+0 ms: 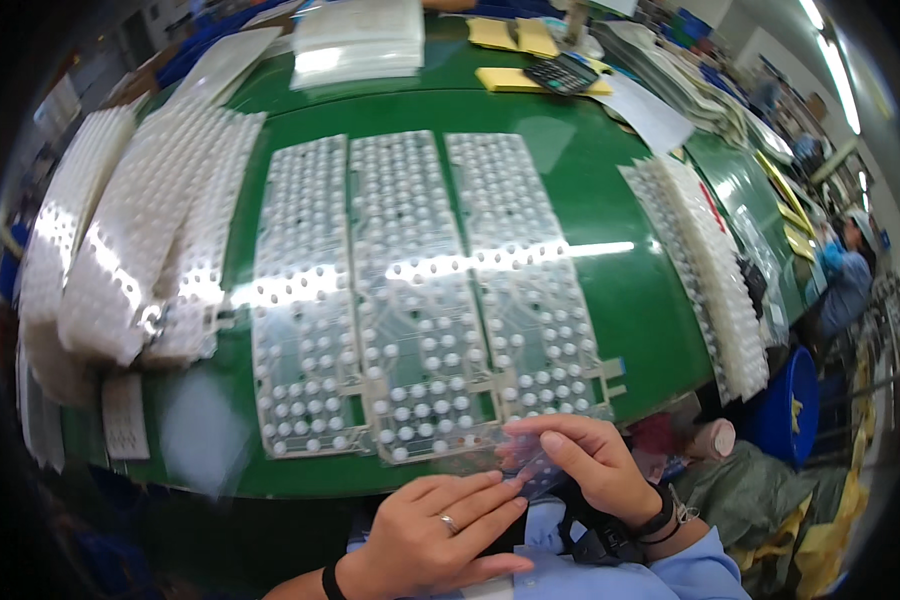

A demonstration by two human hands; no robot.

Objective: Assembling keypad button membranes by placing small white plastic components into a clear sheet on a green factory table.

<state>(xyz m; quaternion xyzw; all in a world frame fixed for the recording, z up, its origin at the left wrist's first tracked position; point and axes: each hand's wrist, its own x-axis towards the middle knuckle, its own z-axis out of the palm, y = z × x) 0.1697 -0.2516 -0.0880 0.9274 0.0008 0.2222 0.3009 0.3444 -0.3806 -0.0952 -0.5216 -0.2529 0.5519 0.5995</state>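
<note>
Three clear membrane sheets with rows of white domes lie side by side on the green table: a left sheet (305,300), a middle sheet (420,300) and a right sheet (525,290). At the near edge of the table, my right hand (600,470) pinches a small clear plastic film (540,476) with dots on it between thumb and fingers. My left hand (435,530), wearing a ring, has its fingers stretched out, their tips touching the film's left side. Its thumb stands apart. Part of the film is hidden behind the fingers.
Stacks of domed sheets stand left (155,220) and right (715,270). At the back are clear flat sheets (358,40), a calculator (562,73) and yellow pads (505,80). A blue bin (785,405) is beside the table at right. Another person (845,275) sits far right.
</note>
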